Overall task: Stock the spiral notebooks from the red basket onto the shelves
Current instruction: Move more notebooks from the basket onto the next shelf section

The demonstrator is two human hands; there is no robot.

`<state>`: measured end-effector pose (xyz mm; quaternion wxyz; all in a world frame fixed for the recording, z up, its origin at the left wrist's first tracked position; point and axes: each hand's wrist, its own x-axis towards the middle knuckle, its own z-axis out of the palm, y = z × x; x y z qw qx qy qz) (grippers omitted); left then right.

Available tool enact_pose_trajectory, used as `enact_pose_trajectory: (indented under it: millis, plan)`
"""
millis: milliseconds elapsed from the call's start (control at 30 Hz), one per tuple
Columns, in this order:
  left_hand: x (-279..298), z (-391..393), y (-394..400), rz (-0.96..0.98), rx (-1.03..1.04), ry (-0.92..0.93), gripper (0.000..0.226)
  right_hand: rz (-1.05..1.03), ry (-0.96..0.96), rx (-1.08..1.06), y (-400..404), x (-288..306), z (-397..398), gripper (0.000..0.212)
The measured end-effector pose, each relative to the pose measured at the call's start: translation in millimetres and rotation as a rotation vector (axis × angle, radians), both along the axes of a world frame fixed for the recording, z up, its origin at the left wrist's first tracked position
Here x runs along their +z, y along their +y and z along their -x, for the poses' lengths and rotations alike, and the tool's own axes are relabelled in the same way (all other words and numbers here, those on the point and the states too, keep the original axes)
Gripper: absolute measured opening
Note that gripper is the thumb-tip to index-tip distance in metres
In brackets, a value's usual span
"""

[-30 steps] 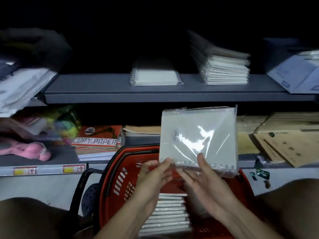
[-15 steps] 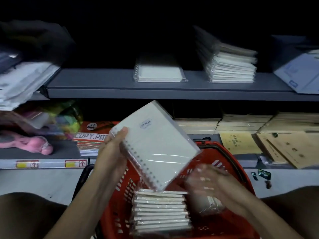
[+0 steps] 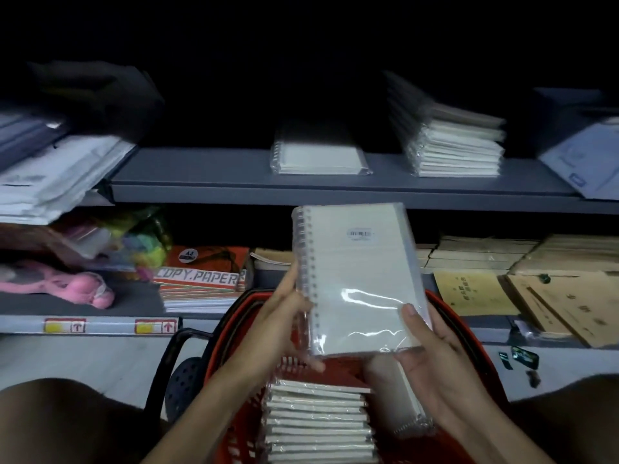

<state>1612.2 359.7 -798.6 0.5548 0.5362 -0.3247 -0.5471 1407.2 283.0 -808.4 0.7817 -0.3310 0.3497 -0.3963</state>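
Observation:
I hold a white spiral notebook (image 3: 355, 272) in clear wrap upright above the red basket (image 3: 234, 410). My left hand (image 3: 284, 316) grips its spiral edge. My right hand (image 3: 425, 343) holds its lower right corner, thumb on the cover. Below, several wrapped notebooks (image 3: 318, 423) lie stacked in the basket, with more (image 3: 405, 406) leaning at the right. On the grey upper shelf (image 3: 214, 189) sit a low pile of notebooks (image 3: 320, 159) and a taller stack (image 3: 455, 145).
The lower shelf carries copy paper packs (image 3: 201, 279), a pink item (image 3: 83, 289), and brown paper pads (image 3: 475, 289). White packets (image 3: 57, 175) overhang the upper shelf's left end, and a pale box (image 3: 582, 162) sits at its right. My knees frame the basket.
The notebook has turned upright from a tilted pose and moved right. My right hand rose from the basket and took its lower right corner; my left hand stays on the spiral side.

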Motion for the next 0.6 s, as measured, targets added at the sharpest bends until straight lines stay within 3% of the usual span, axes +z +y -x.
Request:
enact_pose_trajectory:
  millis: [67,167,267,367,500,600]
  plan:
    - [1.6,0.4,5.3,0.045,-0.092,-0.015,0.073,0.077,0.114,-0.073,-1.1,3.4,1.2,0.027]
    - [3.1,-5.1,6.5,0.144,-0.065,0.019,0.071,0.250,0.324,-0.095,-2.2,9.2,3.2,0.033]
    - [6.7,-5.0,8.3,0.188,0.017,0.040,0.057,0.389,0.368,-0.039,-1.8,18.3,3.4,0.027]
    - [17.0,-2.6,6.8,0.230,0.071,0.040,0.045,0.493,0.387,-0.116,-4.2,31.2,1.4,0.024]
    - [45.2,-13.0,-17.8,0.298,0.163,-0.039,0.049,0.621,0.463,-0.211,-26.1,52.9,-18.2,0.025]
    - [63.4,-33.4,-50.0,0.286,0.281,-0.086,0.044,0.591,0.420,-0.217,-56.6,69.4,-47.3,0.027]
